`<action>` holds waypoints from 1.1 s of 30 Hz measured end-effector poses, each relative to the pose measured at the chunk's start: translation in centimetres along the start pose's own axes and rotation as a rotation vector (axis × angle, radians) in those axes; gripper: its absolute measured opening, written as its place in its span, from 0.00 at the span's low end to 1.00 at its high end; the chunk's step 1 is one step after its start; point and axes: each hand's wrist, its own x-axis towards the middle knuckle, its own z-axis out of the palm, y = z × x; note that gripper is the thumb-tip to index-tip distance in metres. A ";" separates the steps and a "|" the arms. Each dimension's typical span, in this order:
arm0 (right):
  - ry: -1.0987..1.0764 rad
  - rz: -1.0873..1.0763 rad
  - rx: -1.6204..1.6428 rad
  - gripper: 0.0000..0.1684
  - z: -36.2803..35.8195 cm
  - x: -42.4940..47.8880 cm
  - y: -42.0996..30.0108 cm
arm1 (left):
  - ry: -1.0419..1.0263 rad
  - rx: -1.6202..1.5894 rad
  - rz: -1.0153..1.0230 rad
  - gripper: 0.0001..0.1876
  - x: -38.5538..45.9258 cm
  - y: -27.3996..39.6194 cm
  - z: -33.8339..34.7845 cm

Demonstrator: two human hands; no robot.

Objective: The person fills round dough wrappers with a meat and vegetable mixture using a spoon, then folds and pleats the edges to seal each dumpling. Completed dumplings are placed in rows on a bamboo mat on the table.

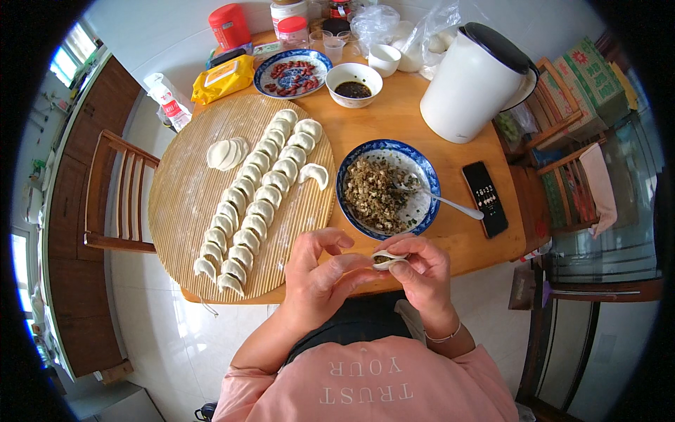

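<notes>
Both hands hold a partly folded dumpling (387, 260) in front of my body, its filling showing through the gap in the wrapper. My left hand (321, 274) pinches its left end, while my right hand (424, 269) grips the other end. Just beyond them stands a blue-rimmed bowl (428, 163) of chopped filling (372, 190), with a metal spoon (456, 207) leaning in it. To the left, two long rows of folded dumplings (266, 195) lie on a round slatted board (179, 211). A single dumpling (315, 174) sits apart, right of the rows. Several round wrappers (227, 153) overlap near the board's far left.
A phone (485, 198) lies right of the bowl; a white electric kettle (464, 84) stands behind it. At the back are a bowl of dark sauce (352, 87), a plate of red pieces (290, 74) and a yellow wipes pack (224, 79). A wooden chair (124, 195) stands left.
</notes>
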 end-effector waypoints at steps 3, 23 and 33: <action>-0.016 -0.026 -0.048 0.11 0.2 0.1 0.0 | -0.034 0.057 0.033 0.14 0.7 0.0 -0.5; -0.020 -0.016 -0.105 0.13 0.3 -0.1 -0.3 | -0.131 -0.575 -0.374 0.08 0.8 -0.7 0.0; -0.020 -0.017 -0.119 0.12 0.7 0.2 -0.6 | 0.009 -0.426 -0.204 0.06 0.3 -0.3 0.3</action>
